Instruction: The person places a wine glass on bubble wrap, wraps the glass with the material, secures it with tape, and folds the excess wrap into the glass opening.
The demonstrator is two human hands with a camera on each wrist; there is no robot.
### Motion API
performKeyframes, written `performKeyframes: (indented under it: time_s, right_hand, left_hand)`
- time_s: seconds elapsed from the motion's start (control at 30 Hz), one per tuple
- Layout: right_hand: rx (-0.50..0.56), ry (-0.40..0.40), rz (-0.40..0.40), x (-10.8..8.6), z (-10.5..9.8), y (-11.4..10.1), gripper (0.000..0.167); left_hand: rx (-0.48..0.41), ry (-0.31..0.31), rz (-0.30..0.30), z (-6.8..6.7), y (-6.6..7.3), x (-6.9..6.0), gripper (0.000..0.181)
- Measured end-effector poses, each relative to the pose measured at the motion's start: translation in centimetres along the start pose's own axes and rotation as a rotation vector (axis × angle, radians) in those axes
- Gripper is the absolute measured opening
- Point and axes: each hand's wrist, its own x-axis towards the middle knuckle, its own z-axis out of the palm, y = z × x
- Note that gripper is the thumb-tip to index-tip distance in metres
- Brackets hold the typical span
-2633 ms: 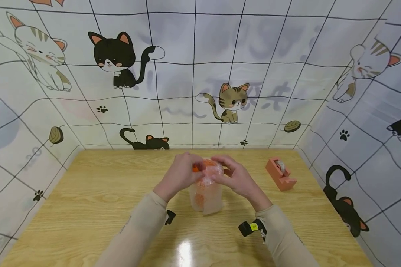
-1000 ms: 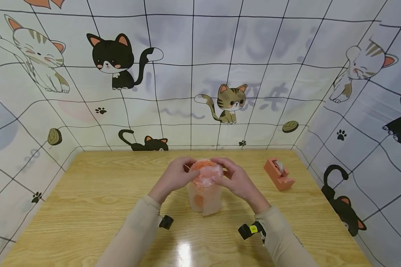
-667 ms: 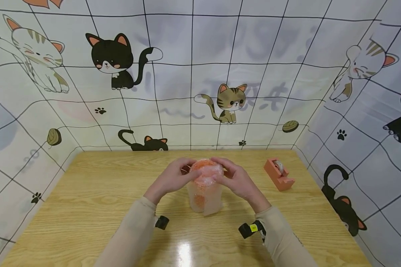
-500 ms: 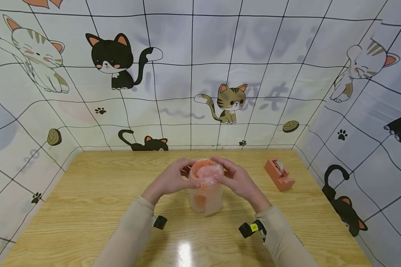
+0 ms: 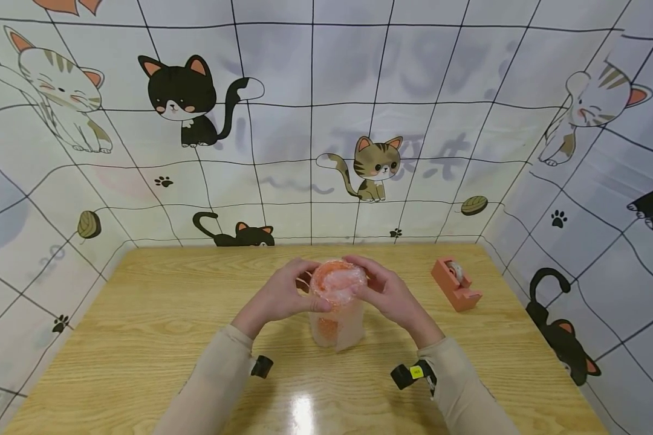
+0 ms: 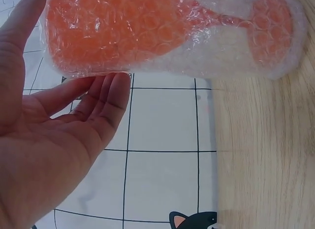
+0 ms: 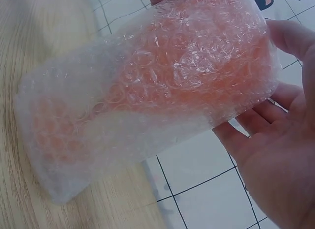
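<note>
An orange stemmed goblet (image 6: 123, 27), wound in clear bubble wrap (image 7: 162, 123), stands upright on the wooden table between my hands. Its bowl, thin stem and round foot show through the wrap in both wrist views. My left hand (image 5: 283, 293) holds the upper left side, thumb in front below the rim and fingers behind. From the right, my right hand (image 5: 386, 293) grips the top edge, its thumb near the folded wrap on top. In the right wrist view the right fingers (image 7: 266, 115) lie along the wrapped side. The head view hides some fingertips behind the bundle.
A pink tape dispenser (image 5: 456, 284) with a roll of tape stands on the table (image 5: 185, 314) at the right. A cloth (image 5: 283, 133) printed with cats and grid lines rises behind the table and along both sides.
My left hand has drawn back left from the top, and its thumb has slid down to the front below the rim. More of the top shows. My right hand has barely moved.
</note>
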Motion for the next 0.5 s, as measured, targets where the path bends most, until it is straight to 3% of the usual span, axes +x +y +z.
performKeyframes:
  time_s: [0.5]
  right_hand:
    - [-0.038,0.044,-0.052,-0.17,-0.13,0.09,0.054]
  left_hand:
    - [0.031,0.031,-0.003,-0.17,-0.27,-0.2,0.079]
